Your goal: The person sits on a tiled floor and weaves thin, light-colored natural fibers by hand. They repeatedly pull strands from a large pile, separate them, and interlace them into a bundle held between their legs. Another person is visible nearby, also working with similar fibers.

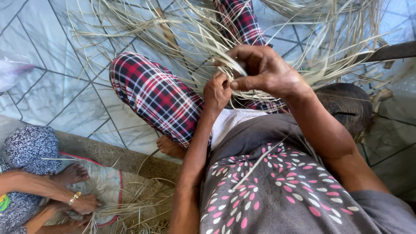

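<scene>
Together, hands (242,78) pinching flat, dry straw strips (195,39)

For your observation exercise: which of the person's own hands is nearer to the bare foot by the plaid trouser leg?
Left. The left hand is above the bare foot; the right hand is farther up and to the right.

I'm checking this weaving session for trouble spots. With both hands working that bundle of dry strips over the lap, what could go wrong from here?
1. The strips fan out loose and tangled, so the ones pinched by the right hand and left hand could snag or slip from the grip.
2. One loose strip lies on the shirt and may get lost.
3. Thin dry edges might cut the fingers.
</scene>
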